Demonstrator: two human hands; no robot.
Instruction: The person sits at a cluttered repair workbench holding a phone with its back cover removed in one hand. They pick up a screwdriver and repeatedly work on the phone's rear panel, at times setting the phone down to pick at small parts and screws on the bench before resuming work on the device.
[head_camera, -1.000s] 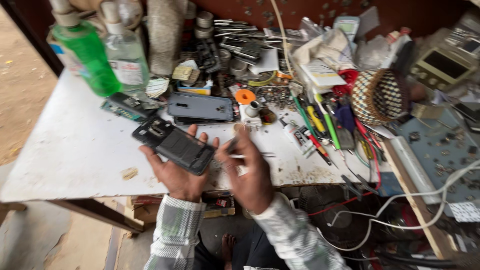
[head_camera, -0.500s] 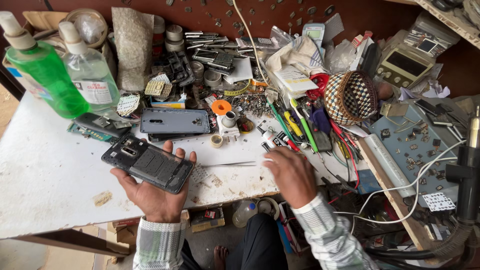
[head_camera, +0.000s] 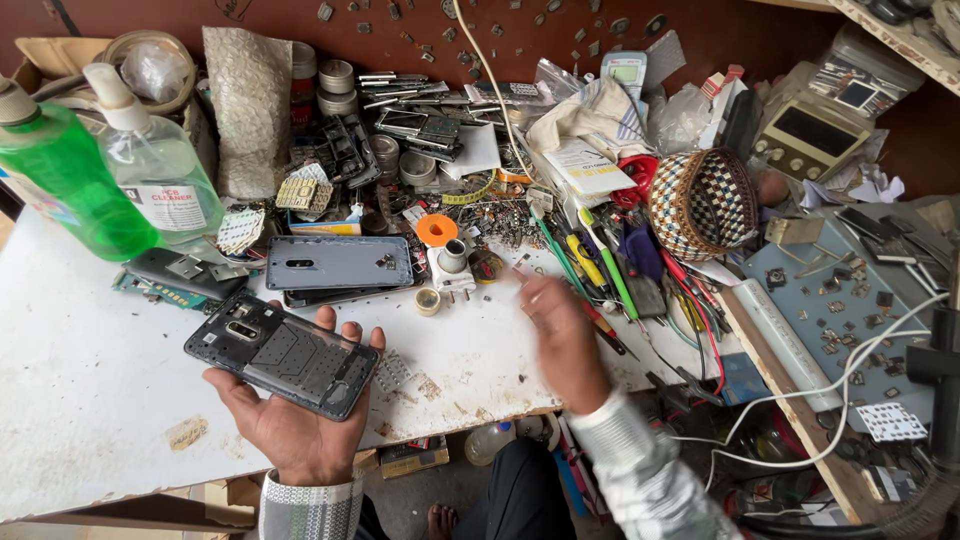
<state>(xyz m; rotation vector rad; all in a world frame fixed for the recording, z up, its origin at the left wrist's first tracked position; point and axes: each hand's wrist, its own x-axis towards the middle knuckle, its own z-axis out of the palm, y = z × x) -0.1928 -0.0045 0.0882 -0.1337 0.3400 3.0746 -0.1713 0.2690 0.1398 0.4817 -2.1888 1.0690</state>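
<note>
We note the left hand (head_camera: 290, 425) cupping an opened phone (head_camera: 283, 353) at lower left; the right hand (head_camera: 560, 325), blurred, hovers mid-worktop (head_camera: 90, 400), its grip unreadable.

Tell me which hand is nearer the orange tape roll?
Right. The right hand reaches across the table just right of and below the orange tape roll; the left hand sits farther down-left, holding the opened phone.

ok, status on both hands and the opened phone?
Left hand cradles the opened phone palm-up above the white table. Right hand blurred, empty as far as visible, reaching toward the screwdrivers. Nothing between them.
</note>
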